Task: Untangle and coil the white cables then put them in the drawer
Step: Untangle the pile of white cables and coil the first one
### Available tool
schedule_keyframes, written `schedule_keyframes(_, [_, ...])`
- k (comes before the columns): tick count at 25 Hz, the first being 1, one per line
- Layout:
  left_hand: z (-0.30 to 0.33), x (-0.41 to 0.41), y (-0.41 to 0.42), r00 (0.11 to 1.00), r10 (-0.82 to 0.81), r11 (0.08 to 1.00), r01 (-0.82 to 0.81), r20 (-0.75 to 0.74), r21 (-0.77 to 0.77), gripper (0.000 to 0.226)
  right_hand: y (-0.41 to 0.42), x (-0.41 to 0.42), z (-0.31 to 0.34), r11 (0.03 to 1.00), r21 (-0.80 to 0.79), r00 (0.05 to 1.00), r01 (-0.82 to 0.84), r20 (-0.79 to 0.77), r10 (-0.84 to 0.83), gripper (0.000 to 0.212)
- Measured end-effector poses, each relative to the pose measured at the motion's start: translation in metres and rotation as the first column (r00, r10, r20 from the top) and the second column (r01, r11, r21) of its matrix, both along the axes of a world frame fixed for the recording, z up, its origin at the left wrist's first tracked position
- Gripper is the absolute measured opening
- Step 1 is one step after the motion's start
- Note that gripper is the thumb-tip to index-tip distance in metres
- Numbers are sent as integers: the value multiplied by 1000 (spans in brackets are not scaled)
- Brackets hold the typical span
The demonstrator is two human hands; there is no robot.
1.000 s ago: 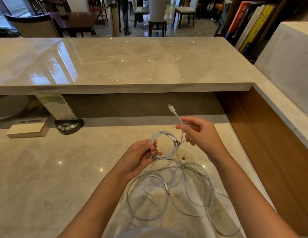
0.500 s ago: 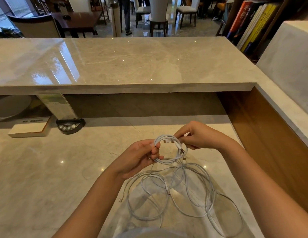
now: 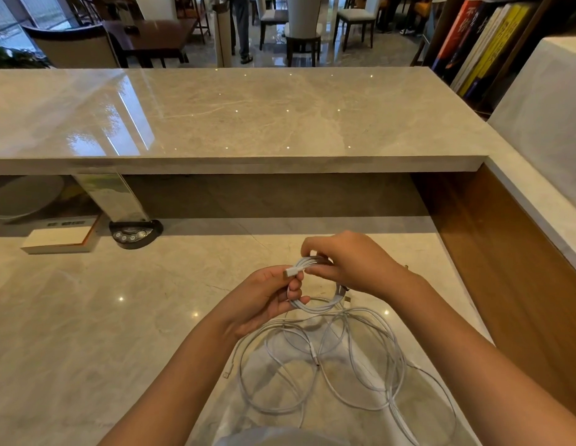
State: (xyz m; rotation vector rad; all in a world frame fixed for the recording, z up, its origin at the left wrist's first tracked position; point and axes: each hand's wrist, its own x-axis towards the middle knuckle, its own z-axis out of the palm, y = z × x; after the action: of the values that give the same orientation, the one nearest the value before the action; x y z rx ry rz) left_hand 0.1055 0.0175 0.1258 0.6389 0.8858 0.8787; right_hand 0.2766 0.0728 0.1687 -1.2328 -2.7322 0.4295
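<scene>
My left hand (image 3: 264, 300) grips a small coiled white cable (image 3: 312, 305); my right hand (image 3: 347, 262) pinches its plug end above tangled white cables (image 3: 344, 365) on the glossy marble desk (image 3: 119, 317).

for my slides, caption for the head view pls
Both hands wind a small white cable coil above tangled cables on a marble counter.

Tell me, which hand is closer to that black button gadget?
Left. The left hand is right of the gadget and nearer the camera; the right hand is farther right still.
</scene>
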Motion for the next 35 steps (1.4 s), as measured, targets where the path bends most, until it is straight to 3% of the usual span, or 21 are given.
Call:
schedule_keyframes(2, [1,-1,0,1000,-3,1000,3,0,-17,20,2,0,-1,981,156,993,-114,54,106,23])
schedule_keyframes(5, [2,1,-2,1000,-20,1000,20,-9,-21,22,2,3,-1,969,192,987,-157,-3,160,27])
schedule_keyframes(7, [6,3,-3,995,-68,998,68,-75,-3,21,5,-1,-1,995,49,996,-85,-34,87,27])
schedule_keyframes(9, [8,6,-4,983,-114,993,115,-141,-4,22,10,-3,-3,973,-232,991,-1,-134,-31,27])
schedule_keyframes(11, [6,6,-3,988,-104,994,100,-113,-41,24,11,0,-7,908,-416,959,50,-233,-160,28])
schedule_keyframes(13, [2,5,-2,998,-53,994,49,-35,-102,25,8,6,-12,869,-489,942,68,-255,-217,21])
schedule_keyframes(15, [-3,3,-2,1000,-28,989,26,-12,-143,25,4,12,-15,869,-491,961,67,-202,-189,16])
schedule_keyframes(18, [-5,5,-2,1000,-11,988,7,-25,-157,24,-2,13,-22,922,-369,973,116,-146,-181,12])
schedule_keyframes(24, [-13,13,-8,969,243,965,-237,39,-116,22,-8,17,-37,918,-302,931,256,-178,-318,17])
schedule_keyframes(27, [-22,14,-12,950,299,952,-303,-84,-33,22,-12,19,-44,881,-379,889,285,-240,-391,18])
schedule_keyframes(29, [-25,12,-11,931,241,970,-236,-273,52,24,-15,22,-51,851,-438,873,288,-245,-422,18])
schedule_keyframes(31, [-25,10,-9,851,211,975,-147,-480,168,25,-20,23,-59,805,-508,840,307,-252,-480,19])
schedule_keyframes(35, [-26,21,-19,723,303,938,-111,-621,328,34,-28,21,-66,682,-624,651,381,-343,-677,15])
